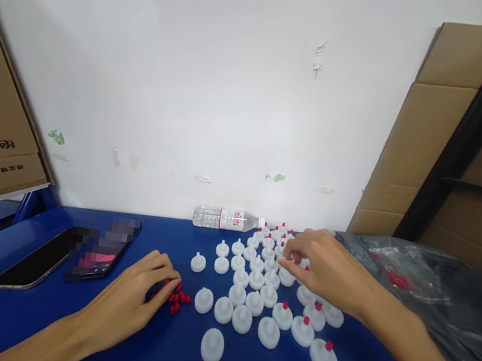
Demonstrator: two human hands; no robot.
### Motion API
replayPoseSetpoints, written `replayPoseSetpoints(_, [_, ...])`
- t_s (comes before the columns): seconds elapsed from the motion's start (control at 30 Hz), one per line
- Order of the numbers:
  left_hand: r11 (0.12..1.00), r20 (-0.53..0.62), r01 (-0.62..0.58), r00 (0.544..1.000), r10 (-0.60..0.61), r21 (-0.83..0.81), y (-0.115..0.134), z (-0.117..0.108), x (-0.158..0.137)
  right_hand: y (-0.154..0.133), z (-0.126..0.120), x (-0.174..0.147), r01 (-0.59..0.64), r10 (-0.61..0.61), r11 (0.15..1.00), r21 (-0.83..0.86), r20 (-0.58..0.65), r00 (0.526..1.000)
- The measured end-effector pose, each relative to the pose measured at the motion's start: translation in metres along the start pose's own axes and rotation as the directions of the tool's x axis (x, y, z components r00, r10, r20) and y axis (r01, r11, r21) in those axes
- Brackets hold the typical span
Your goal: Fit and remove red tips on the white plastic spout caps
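Observation:
My left hand [134, 295] rests at a small heap of red caps [177, 297], its curled thumb and fingertips closed at the heap's left edge on a red cap. Over the right part of a group of white spouted lids [241, 319] hovers my right hand [323, 264]. Its thumb and index finger are pinched together, and whatever sits between them is too small or hidden to make out. Several lids near the right forearm carry red caps on their spouts, such as the capped lid [323, 358]. Lids in the middle and left show bare spouts, such as the front lid [212, 347].
A clear plastic bottle [230, 220] lies against the white wall. Two phones lie on the blue table [141, 351] at the left, including a dark phone [33, 260]. Black plastic sheeting [442, 322] with a clear bag of red pieces [399, 280] lies at the right. Cardboard [417, 135] stands behind.

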State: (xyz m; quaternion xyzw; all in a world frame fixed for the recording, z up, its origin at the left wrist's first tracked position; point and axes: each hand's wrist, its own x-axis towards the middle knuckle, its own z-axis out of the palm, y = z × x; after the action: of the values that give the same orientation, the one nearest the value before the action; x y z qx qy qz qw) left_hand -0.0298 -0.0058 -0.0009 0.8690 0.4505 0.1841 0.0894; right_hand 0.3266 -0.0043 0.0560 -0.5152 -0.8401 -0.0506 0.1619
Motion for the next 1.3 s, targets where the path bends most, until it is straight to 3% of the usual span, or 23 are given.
replayPoseSetpoints(0.23, [0.998, 0.014, -0.029, 1.000, 0.028, 0.050, -0.001, 0.002, -0.001, 0.003, -0.006, -0.004, -0.144, 0.131, 0.987, 0.068, 0.160, 0.978])
replayPoseSetpoints(0.47, [0.998, -0.009, -0.027, 1.000, 0.027, 0.050, 0.000, 0.001, -0.001, -0.001, -0.005, -0.004, -0.198, 0.176, 0.979, 0.055, 0.270, 0.947])
replayPoseSetpoints(1.13, [0.997, -0.035, -0.064, 0.997, 0.065, 0.038, 0.000, 0.000, -0.002, -0.005, 0.001, -0.003, -0.205, 0.153, 0.973, 0.110, 0.357, 0.921])
replayPoseSetpoints(1.3, [0.997, -0.041, -0.075, 0.996, 0.076, 0.037, 0.001, 0.000, -0.002, -0.004, -0.012, -0.006, -0.213, 0.149, 0.962, 0.172, 0.324, 0.934])
